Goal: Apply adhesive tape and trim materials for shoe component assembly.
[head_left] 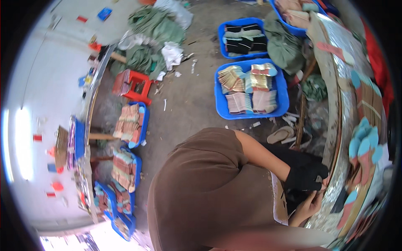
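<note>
My left hand, in a black fingerless glove, is bent at the edge of a bench covered with shiny silver sheeting. Its fingertips are closed together, and what they pinch is too small to make out. Just below it is my bare right hand, its fingers curled up towards the left fingertips. Anything between the two hands is hidden. Beyond them on the bench lie pinkish-brown socks with light-blue toes. A single similar sock lies closer to my right hand.
Blue baskets of bundled socks stand on the floor, and several more line the left side. A red stool is near green sacks. Another green sack and a slipper lie by the bench legs.
</note>
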`<state>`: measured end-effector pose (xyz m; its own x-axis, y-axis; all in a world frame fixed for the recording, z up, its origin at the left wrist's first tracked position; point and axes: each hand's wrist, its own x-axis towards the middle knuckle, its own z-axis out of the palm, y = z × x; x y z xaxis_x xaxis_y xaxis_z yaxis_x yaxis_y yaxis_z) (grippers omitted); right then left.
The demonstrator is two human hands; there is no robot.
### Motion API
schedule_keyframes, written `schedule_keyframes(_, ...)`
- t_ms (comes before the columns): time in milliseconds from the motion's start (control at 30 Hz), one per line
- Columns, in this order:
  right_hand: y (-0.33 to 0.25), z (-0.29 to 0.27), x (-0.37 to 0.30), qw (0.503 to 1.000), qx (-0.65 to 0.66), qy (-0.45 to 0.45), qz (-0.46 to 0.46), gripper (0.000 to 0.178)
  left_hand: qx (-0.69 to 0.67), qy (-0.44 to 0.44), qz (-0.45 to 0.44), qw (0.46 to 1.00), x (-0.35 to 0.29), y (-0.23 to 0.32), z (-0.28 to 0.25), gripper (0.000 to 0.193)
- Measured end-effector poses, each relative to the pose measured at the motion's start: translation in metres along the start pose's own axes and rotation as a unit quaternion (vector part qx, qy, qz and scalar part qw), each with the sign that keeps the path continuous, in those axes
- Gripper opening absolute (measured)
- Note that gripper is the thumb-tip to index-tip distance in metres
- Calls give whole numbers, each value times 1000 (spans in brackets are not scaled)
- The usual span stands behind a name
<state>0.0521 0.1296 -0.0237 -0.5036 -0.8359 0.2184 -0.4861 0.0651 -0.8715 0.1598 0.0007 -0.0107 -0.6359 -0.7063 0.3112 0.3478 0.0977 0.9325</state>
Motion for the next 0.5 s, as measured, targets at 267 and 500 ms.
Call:
schedule_keyframes(267, -30, 9, 41, 987, 86, -71, 120, 24, 87, -37, -125, 988, 15, 13, -44, 25)
schedule_keyframes(500, -8, 5, 39, 994, 42, -87, 53, 21, 53, -28, -70, 996, 12, -9, -32, 19)
